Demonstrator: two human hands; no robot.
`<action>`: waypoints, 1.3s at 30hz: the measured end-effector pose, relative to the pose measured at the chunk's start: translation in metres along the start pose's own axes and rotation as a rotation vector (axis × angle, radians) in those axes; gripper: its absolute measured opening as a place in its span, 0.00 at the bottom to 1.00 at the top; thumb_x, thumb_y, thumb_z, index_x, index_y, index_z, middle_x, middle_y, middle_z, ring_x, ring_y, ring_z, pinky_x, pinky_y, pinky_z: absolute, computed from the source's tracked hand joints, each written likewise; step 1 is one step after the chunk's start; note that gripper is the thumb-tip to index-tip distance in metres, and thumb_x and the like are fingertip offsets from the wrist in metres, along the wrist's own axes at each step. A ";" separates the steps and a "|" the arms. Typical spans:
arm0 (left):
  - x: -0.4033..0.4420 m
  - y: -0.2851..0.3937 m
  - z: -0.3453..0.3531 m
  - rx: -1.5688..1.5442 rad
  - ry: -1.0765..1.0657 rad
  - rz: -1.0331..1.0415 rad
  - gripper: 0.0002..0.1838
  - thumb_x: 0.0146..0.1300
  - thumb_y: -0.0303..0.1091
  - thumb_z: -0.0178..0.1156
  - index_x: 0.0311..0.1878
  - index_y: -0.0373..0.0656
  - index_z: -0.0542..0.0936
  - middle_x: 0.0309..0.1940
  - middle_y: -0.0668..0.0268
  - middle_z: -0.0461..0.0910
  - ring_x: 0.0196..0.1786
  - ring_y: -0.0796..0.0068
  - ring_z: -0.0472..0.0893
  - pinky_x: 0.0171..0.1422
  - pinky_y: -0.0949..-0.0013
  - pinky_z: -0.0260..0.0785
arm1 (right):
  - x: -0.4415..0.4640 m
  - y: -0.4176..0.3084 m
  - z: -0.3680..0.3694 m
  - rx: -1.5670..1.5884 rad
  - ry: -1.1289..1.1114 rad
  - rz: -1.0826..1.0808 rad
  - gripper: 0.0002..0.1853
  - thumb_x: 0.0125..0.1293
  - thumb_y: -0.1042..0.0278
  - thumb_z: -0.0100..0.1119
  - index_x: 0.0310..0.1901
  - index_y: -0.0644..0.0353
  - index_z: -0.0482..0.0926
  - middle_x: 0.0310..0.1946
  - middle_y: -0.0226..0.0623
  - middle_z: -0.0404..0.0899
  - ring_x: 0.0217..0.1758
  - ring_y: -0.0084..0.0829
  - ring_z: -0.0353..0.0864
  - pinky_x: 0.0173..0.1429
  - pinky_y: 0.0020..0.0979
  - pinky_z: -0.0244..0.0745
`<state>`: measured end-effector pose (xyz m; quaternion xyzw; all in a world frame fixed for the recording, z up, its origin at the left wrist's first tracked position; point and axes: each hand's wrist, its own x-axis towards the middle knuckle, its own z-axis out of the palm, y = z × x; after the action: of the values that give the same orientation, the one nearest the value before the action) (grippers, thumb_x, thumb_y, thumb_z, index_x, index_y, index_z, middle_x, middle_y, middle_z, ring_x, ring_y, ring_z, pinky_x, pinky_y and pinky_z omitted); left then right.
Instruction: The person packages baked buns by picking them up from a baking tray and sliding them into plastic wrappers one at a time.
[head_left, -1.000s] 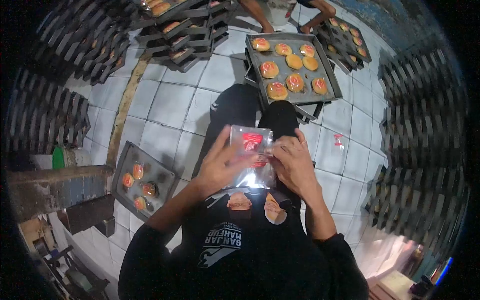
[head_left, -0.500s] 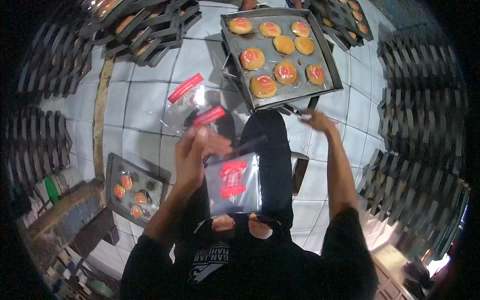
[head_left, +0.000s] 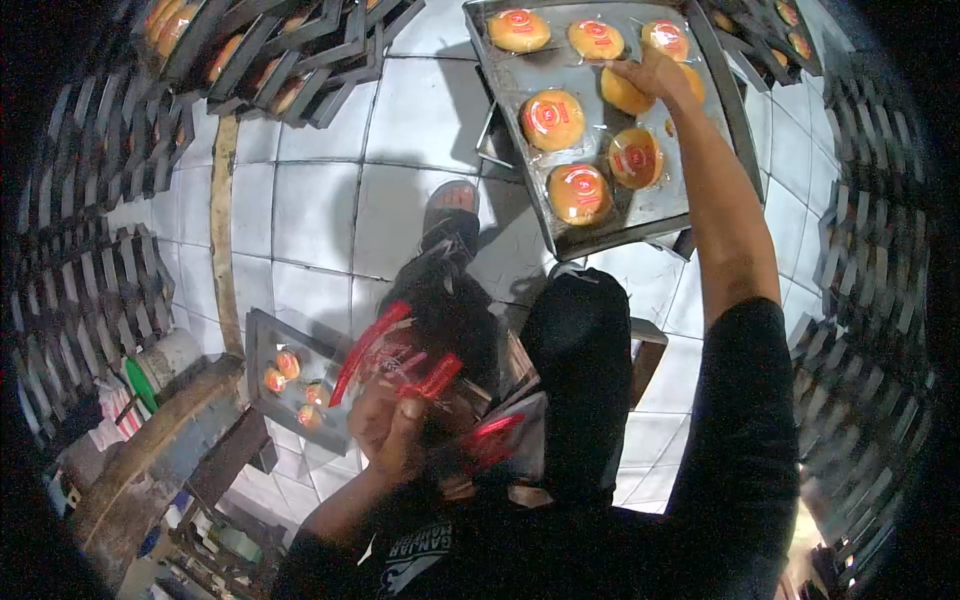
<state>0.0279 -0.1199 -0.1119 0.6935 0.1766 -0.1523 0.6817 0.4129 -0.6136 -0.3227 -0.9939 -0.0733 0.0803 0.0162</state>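
The plain bun [head_left: 627,94] sits in the large tray [head_left: 585,75], toward its far right, beside a second plain bun [head_left: 691,88] partly hidden by the arm. The right hand [head_left: 658,78] reaches over it with the fingers at its upper edge; whether they have closed around it, I cannot tell. Around it in the same tray lie buns wrapped in clear plastic with red print, among them one nearer the person [head_left: 635,160] and one at the near left corner [head_left: 579,195]. The left hand [head_left: 392,425], over the lap, pinches a clear bag [head_left: 432,378] with red bands between thumb and fingers. Just beside that hand, more red-printed plastic [head_left: 497,440] rests on the lap. A smaller tray [head_left: 265,345] with four buns stands on the tiled floor [head_left: 315,220] at left. Stacked trays [head_left: 880,240] line both sides.
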 end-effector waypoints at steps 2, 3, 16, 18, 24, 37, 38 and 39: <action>0.005 0.014 0.007 0.018 -0.037 0.079 0.19 0.72 0.44 0.62 0.42 0.33 0.81 0.40 0.53 0.86 0.37 0.69 0.84 0.43 0.65 0.78 | -0.021 -0.033 -0.044 0.184 -0.100 0.230 0.26 0.64 0.36 0.63 0.51 0.48 0.86 0.43 0.52 0.87 0.51 0.48 0.87 0.56 0.47 0.79; 0.006 0.009 0.007 -0.062 -0.023 0.000 0.18 0.73 0.43 0.61 0.41 0.33 0.81 0.38 0.53 0.86 0.35 0.69 0.84 0.41 0.66 0.78 | -0.035 -0.045 -0.055 0.124 -0.120 0.169 0.28 0.58 0.36 0.69 0.48 0.52 0.86 0.41 0.50 0.88 0.47 0.43 0.88 0.51 0.46 0.80; 0.007 0.072 0.046 -0.270 -0.156 0.105 0.15 0.80 0.39 0.50 0.53 0.34 0.75 0.34 0.54 0.85 0.31 0.71 0.84 0.39 0.70 0.78 | -0.199 -0.096 -0.063 0.992 0.084 0.341 0.28 0.59 0.55 0.77 0.56 0.61 0.79 0.44 0.39 0.85 0.47 0.30 0.85 0.48 0.35 0.80; 0.008 0.063 0.045 -0.305 -0.138 0.148 0.16 0.81 0.40 0.48 0.54 0.35 0.75 0.34 0.54 0.85 0.31 0.72 0.84 0.38 0.70 0.78 | -0.256 -0.145 -0.132 1.561 0.134 0.466 0.23 0.65 0.57 0.72 0.57 0.56 0.79 0.49 0.36 0.83 0.52 0.31 0.84 0.51 0.37 0.81; 0.014 0.061 0.044 -0.386 -0.232 0.149 0.17 0.80 0.42 0.50 0.54 0.36 0.75 0.45 0.52 0.85 0.45 0.64 0.87 0.47 0.64 0.82 | -0.346 -0.226 -0.198 2.324 -0.005 0.175 0.32 0.69 0.54 0.68 0.70 0.55 0.69 0.68 0.40 0.74 0.72 0.44 0.74 0.67 0.54 0.80; 0.027 0.087 0.066 -0.659 -0.287 -0.064 0.21 0.73 0.52 0.61 0.53 0.43 0.80 0.52 0.60 0.83 0.54 0.66 0.84 0.52 0.59 0.80 | -0.398 -0.335 -0.213 0.505 0.880 -0.390 0.28 0.45 0.82 0.75 0.50 0.60 0.77 0.51 0.45 0.76 0.57 0.50 0.78 0.59 0.44 0.77; 0.014 0.095 0.065 -0.749 -0.338 -0.114 0.19 0.73 0.46 0.59 0.57 0.42 0.79 0.53 0.60 0.83 0.55 0.66 0.84 0.54 0.61 0.79 | -0.397 -0.339 -0.219 0.519 0.924 -0.376 0.26 0.46 0.80 0.75 0.50 0.60 0.78 0.51 0.46 0.77 0.55 0.50 0.79 0.59 0.45 0.76; -0.001 0.104 0.063 -0.828 -0.394 -0.175 0.17 0.74 0.40 0.57 0.60 0.41 0.77 0.54 0.59 0.83 0.56 0.65 0.84 0.57 0.63 0.79 | -0.398 -0.344 -0.225 0.536 0.970 -0.346 0.25 0.46 0.78 0.75 0.50 0.60 0.79 0.51 0.46 0.78 0.53 0.50 0.79 0.59 0.46 0.75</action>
<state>0.0762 -0.1836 -0.0205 0.3033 0.1475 -0.2546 0.9063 0.0114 -0.3370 -0.0230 -0.8519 -0.1961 -0.3723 0.3119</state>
